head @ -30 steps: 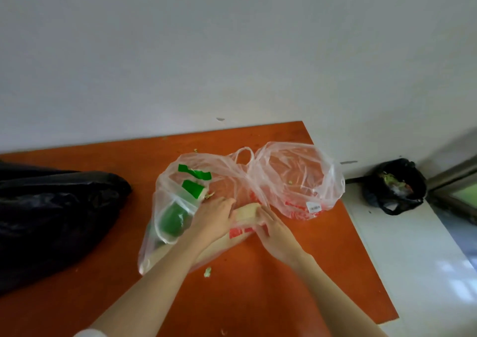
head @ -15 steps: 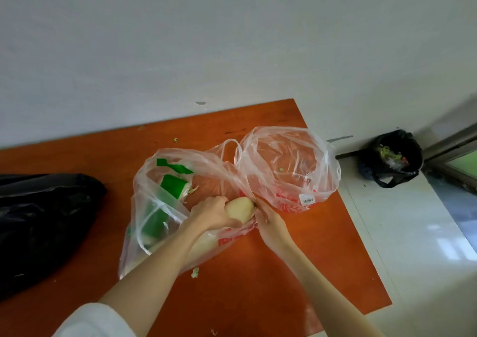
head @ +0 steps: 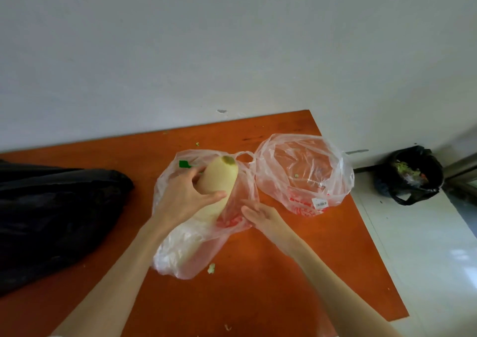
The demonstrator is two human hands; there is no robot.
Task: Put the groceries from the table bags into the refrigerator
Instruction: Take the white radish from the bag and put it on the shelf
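Left hand (head: 184,198) grips a pale, greenish-topped radish (head: 215,185) — right hand (head: 258,214) pinches the clear bag (head: 232,218).

Table (head: 258,298): sack (head: 51,215) left, 2 bags (head: 304,171) ctr, bin (head: 410,174) right on floor.

Pale long radish (head: 219,181) tilted, half inside clear bag (head: 196,249).

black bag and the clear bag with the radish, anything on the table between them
Head view: only a bare strip of orange table lies between the black bag and the clear bag; the left hand grips the radish.
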